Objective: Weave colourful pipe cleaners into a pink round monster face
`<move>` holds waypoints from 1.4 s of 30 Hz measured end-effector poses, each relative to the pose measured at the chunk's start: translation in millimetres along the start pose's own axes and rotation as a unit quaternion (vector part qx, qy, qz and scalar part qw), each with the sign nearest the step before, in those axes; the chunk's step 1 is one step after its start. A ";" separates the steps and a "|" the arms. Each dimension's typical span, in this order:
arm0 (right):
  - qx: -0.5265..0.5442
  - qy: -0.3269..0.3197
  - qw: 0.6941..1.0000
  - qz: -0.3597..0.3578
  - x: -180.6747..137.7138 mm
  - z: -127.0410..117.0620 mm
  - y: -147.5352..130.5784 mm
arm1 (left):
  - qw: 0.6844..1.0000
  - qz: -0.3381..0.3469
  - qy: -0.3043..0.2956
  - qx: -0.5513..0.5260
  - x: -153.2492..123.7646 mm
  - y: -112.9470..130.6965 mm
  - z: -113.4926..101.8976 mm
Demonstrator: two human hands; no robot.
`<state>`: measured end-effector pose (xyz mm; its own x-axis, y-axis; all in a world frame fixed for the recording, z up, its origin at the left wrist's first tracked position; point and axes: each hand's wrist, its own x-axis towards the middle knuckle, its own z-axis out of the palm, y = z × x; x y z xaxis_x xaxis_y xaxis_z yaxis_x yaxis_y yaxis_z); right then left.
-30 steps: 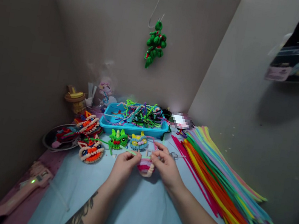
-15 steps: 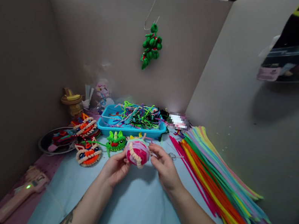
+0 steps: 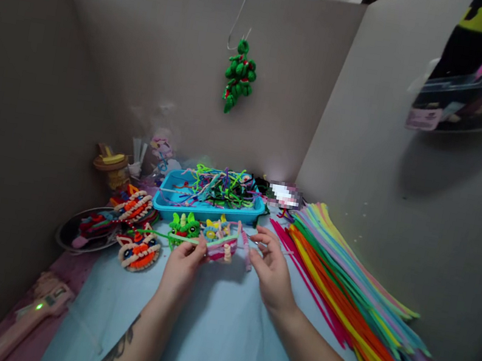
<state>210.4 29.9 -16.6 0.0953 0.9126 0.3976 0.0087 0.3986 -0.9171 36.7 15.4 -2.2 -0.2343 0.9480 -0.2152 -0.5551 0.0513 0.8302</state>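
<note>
A pink and magenta pipe-cleaner piece (image 3: 221,250) with cream trim is pinched in my left hand (image 3: 184,260), between thumb and fingers. It is turned edge-on, and a pale green strand lies across it. A lilac fuzzy strand (image 3: 245,248) stands off its right side, beside the fingertips of my right hand (image 3: 270,268). Those fingers are curled around something thin and shiny, too small to name. Just behind the piece are a green pipe-cleaner creature head (image 3: 186,226) and a yellow and blue one (image 3: 210,233), partly covered.
At the back stands a blue tray (image 3: 164,209) of tangled pipe-cleaner scraps. Long coloured pipe cleaners (image 3: 341,271) fan out on the right. To the left are an orange and cream piece (image 3: 139,255), a dark bowl (image 3: 62,237) and a pink tool (image 3: 30,318) with a green light. Grey panels enclose the table.
My left hand has tilted the pink piece from showing its rounded face to edge-on. The lilac strand now stands out beside it. My right hand has shifted slightly away to the right.
</note>
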 end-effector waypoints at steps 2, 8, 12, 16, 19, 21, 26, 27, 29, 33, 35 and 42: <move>-0.046 -0.002 0.999 -0.026 -1.3 -0.8 -2.0 | 0.996 0.050 -0.003 0.071 3.2 -5.6 -3.3; -0.151 -0.029 0.986 -0.063 -4.3 0.1 -13.6 | 0.973 0.090 -0.035 0.211 4.3 -12.0 -10.1; -0.158 -0.070 0.983 -0.061 -5.8 3.5 -15.0 | 0.925 0.194 -0.043 0.323 -7.7 -8.5 -1.3; -0.113 -0.100 0.989 -0.009 -0.8 1.5 -9.4 | 0.909 0.245 -0.044 0.335 -14.5 -5.5 5.1; -0.023 -0.097 0.995 0.012 7.6 -6.7 -5.5 | 0.937 0.207 -0.017 0.281 -9.4 -5.5 1.1; -0.011 -0.105 0.994 0.022 11.8 -11.9 -5.1 | 0.964 0.145 -0.017 0.222 -4.0 -6.2 -3.0; -0.088 -0.155 0.984 0.005 10.9 -14.5 -9.2 | 0.990 0.033 -0.085 0.109 -1.0 -4.2 -3.4; -0.101 -0.161 0.982 0.001 9.8 -13.9 -10.0 | 0.990 0.018 -0.096 0.102 -2.3 -2.7 -2.1; -0.118 -0.174 0.978 0.003 8.3 -12.8 -11.1 | 0.989 0.000 -0.110 0.097 -5.0 0.3 0.2; -0.131 -0.197 0.971 0.019 7.8 -11.9 -14.2 | 0.986 -0.003 -0.126 0.109 -7.3 4.0 1.4; -0.135 -0.207 0.969 0.020 7.5 -11.6 -16.8 | 0.984 -0.002 -0.133 0.116 -7.1 4.1 1.1; -0.123 -0.220 0.967 0.039 6.0 -8.1 -23.7 | 0.983 0.008 -0.134 0.125 -6.5 2.5 0.3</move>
<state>218.8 25.2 7.3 -0.3280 0.9106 0.2515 0.2609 0.3431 -0.9023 37.1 9.4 1.5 -0.0043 0.9964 -0.0852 -0.3312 0.0789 0.9403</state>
